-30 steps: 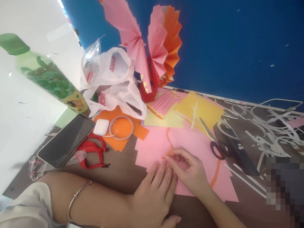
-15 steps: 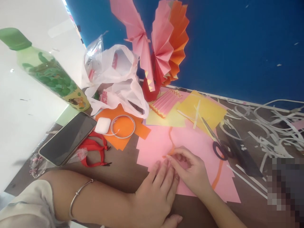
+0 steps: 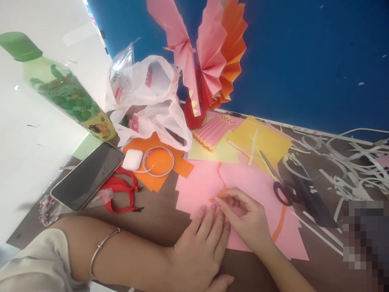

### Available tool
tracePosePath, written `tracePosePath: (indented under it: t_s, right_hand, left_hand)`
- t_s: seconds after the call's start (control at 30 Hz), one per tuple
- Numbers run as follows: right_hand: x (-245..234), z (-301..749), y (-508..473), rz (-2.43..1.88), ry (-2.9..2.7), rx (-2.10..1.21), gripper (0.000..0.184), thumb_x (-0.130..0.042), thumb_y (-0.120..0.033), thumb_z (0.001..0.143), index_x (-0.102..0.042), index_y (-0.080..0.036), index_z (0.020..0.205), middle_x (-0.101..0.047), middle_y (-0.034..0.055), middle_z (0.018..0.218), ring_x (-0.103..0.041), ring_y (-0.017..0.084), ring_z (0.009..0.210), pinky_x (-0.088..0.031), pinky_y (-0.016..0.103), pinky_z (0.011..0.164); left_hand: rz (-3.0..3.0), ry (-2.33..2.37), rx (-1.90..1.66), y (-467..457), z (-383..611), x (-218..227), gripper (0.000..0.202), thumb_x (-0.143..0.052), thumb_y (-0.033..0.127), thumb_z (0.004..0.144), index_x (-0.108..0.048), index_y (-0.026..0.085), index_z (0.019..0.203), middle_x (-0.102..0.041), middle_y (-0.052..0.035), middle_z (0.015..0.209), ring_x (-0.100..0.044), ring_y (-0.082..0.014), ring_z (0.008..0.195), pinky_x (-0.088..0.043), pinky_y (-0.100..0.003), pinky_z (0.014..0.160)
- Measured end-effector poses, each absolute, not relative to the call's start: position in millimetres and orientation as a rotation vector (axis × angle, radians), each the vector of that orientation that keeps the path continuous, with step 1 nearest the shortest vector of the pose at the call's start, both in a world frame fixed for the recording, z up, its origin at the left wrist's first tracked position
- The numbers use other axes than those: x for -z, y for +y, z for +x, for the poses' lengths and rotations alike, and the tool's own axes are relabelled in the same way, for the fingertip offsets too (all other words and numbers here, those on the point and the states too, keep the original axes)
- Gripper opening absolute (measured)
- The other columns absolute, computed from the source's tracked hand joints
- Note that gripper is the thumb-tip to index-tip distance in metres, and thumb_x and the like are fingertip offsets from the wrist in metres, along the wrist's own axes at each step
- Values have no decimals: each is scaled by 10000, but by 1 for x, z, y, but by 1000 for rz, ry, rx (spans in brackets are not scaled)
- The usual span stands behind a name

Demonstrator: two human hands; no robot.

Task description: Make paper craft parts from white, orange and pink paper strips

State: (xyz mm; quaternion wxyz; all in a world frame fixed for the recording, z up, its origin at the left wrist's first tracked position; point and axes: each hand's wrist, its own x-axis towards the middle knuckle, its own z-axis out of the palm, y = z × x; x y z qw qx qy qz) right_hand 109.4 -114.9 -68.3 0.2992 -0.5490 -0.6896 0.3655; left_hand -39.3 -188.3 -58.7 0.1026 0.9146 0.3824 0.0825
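Note:
My left hand (image 3: 203,239) lies flat, palm down, with its fingers on the near left edge of the pink paper sheets (image 3: 194,186). Just beyond those fingertips, my right hand (image 3: 243,211) pinches a thin orange paper strip (image 3: 220,178) between thumb and forefinger. One part of this strip curves away across the pink paper toward the back. Another orange paper strip (image 3: 279,223) lies on the pink paper to the right of my right wrist. The scissors (image 3: 279,188) rest beside it, blades over a yellow sheet (image 3: 270,140).
A phone (image 3: 88,176), a green-capped bottle (image 3: 67,89), a white earphone case (image 3: 132,159) and red straps (image 3: 121,190) stand or lie left. Behind are a plastic bag (image 3: 154,101) and folded paper fans (image 3: 209,52). White paper strips (image 3: 343,162) tangle at right.
The view has shifted very slightly, so things sit a little further right. Both hands keep nearly the same place and grip.

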Motion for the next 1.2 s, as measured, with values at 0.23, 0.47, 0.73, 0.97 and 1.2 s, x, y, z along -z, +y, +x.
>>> tracePosePath:
  t_s: [0.23,0.47,0.73,0.97,1.2]
  right_hand:
    - [67,109,-116,-1463,-1853,-944,91,-581,-299,763,-576,-223,712,-552,-1,628,-491,146,596,-433,275,578]
    - [68,109,-115,-1446,-1898,-897,90,-578,-301,766,-579,-222,722,-558,0,633,-499,144,590,-434,271,563]
    - [69,110,-115,-1425,-1874,-901,79,-594,-276,765,-572,-215,720,-556,-14,628,-486,129,576,-432,256,563]
    - [68,110,-115,-1401,-1844,-930,82,-600,-266,761,-564,-209,715,-553,-18,627,-479,118,565,-429,246,551]
    - [67,109,-116,-1414,-1892,-896,96,-595,-281,758,-556,-212,704,-538,-18,616,-486,129,576,-430,254,548]
  left_hand:
    - [2682,1128,-217,-188,-40,58,728,-264,497,874,-253,-43,1361,-308,-262,1385,-211,-407,1303,-117,-504,1054]
    - [2707,1151,-232,-189,-40,59,733,-276,511,867,-282,-41,1349,-325,-262,1376,-216,-415,1298,-103,-510,1051]
    - [2743,1177,-200,-189,-40,57,721,-249,517,873,-293,-24,1348,-346,-254,1365,-243,-435,1276,-123,-534,1025]
    - [2770,1188,-205,-189,-40,57,710,-240,511,874,-315,-22,1336,-362,-250,1354,-245,-440,1271,-125,-519,1021]
    - [2760,1189,-205,-189,-39,58,706,-246,510,874,-320,-18,1336,-365,-251,1352,-261,-430,1266,-126,-530,1020]
